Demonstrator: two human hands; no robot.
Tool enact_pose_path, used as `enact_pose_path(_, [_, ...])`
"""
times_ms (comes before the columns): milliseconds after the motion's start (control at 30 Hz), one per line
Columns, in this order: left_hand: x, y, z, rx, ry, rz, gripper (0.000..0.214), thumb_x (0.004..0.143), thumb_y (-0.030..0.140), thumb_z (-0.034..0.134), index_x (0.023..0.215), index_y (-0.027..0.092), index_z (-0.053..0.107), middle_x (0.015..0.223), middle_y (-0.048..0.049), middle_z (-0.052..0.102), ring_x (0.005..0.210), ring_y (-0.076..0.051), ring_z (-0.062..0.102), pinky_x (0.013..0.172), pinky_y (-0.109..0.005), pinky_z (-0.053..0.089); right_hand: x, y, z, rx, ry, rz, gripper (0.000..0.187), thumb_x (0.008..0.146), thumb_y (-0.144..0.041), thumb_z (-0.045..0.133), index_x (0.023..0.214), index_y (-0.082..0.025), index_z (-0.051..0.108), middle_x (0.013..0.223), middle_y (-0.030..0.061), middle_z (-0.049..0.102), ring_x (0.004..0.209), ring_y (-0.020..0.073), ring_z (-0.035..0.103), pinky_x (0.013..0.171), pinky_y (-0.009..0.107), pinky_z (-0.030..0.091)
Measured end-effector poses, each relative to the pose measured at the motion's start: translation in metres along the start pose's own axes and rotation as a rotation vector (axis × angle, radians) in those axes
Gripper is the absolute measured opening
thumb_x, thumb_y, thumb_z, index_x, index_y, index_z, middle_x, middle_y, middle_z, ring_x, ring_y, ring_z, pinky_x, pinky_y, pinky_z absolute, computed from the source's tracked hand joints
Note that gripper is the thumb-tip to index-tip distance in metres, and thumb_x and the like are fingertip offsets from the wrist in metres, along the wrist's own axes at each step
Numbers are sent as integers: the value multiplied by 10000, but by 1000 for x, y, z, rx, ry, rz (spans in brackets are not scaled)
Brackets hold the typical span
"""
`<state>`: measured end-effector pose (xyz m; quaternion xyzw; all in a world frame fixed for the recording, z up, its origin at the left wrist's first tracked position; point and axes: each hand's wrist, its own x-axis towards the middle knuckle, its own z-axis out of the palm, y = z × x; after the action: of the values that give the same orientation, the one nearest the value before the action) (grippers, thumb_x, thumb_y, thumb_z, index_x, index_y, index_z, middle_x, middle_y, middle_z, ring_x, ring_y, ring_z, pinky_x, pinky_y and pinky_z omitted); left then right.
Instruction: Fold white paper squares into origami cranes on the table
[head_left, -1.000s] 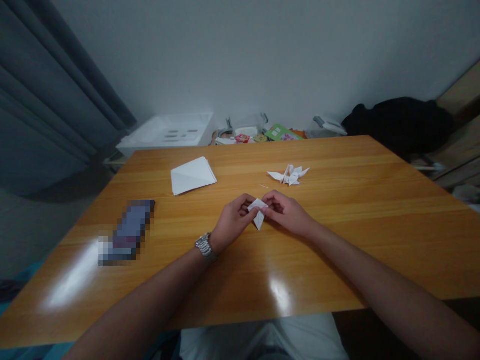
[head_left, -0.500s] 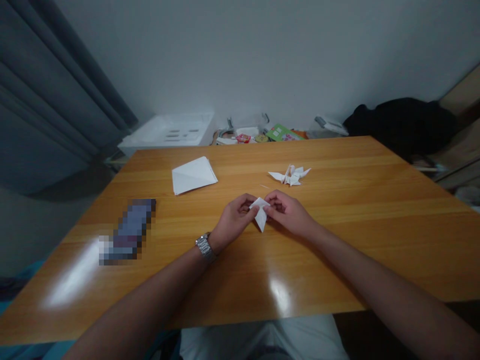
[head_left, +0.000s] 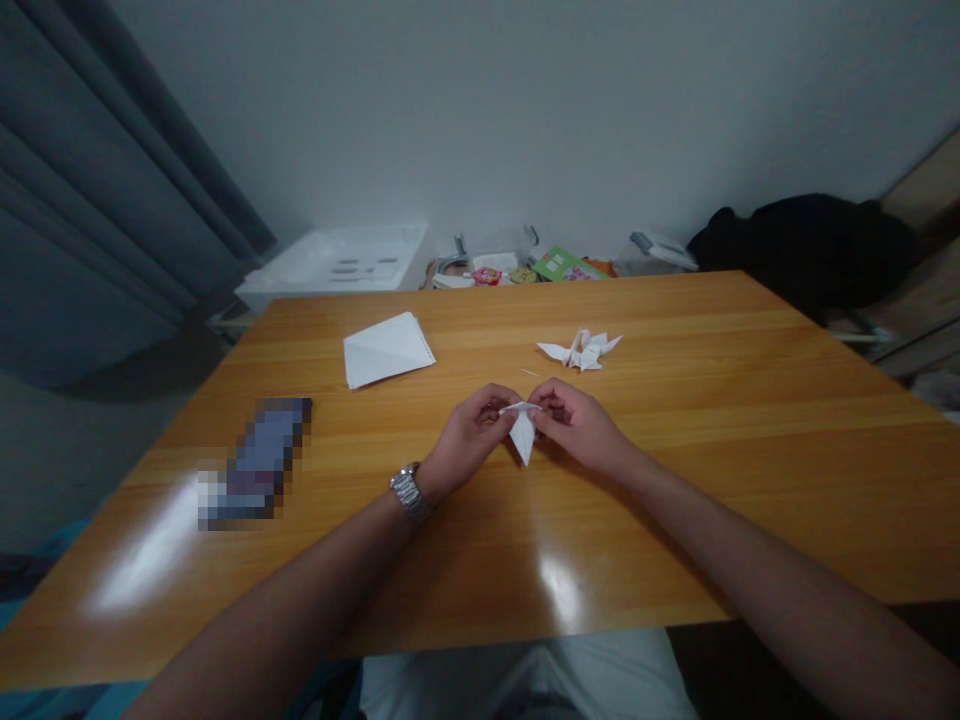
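Note:
Between my two hands is a small piece of folded white paper (head_left: pixel 524 438), its narrow tip pointing toward me. My left hand (head_left: pixel 474 430), with a metal watch (head_left: pixel 409 492) on the wrist, pinches its left side between thumb and fingers. On the right side, my right hand (head_left: pixel 576 428) grips it the same way. The fingertips behind the paper are partly hidden. Beyond my right hand, folded white paper cranes (head_left: pixel 583 350) lie on the table, close together. A thin paper sliver (head_left: pixel 529 372) lies just past my fingers.
A stack of white paper sheets (head_left: pixel 388 350) lies at the back left of the wooden table (head_left: pixel 675 380). Nearer on the left is a pixelated dark object (head_left: pixel 262 460). Behind the far edge stand a white foam box (head_left: pixel 337 262) and a green booklet (head_left: pixel 559 264); a black cloth (head_left: pixel 802 245) is at right.
The top point of the folded paper has been bent down, so its upper edge now looks flat rather than peaked. Both hands stay nearly in place.

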<state>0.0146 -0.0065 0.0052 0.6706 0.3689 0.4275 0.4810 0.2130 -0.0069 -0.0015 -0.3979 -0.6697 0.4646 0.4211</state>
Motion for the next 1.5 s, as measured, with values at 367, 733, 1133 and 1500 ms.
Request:
enact_pose_path(367, [-1,-2,2,6,17,-17,225,907,338,654,1044,170,596,938,-40,654,840,-146,631,751,-255,521,-3,-5,2,-119,28,-11,140,924,-347,616,969,-221,575,840,11,650,737,166,617,681,296,491])
enact_pose_path(733, [-1,6,4,30,31,30,128,906,296,626,928,175,591,873,-20,635,797,-129,606,720,-244,512,-3,-9,7,-49,39,1,104,906,-316,625,935,-228,579,835,10,651,744,169,624,692,309,502])
enact_pose_path(1133, [-2,17,-3,92,15,7,270,961,421,584,896,164,635,862,-42,688,822,-158,662,760,-272,538,-3,-7,3,-51,46,-25,164,918,-386,641,909,-225,606,819,15,651,726,169,610,674,310,500])
enact_pose_path(1500, [-2,6,2,-37,28,-24,269,886,354,685,1054,161,602,1034,-73,671,893,-158,678,778,-268,576,-1,-11,3,128,23,81,284,878,-484,678,899,-206,625,826,28,683,739,180,663,701,331,559])
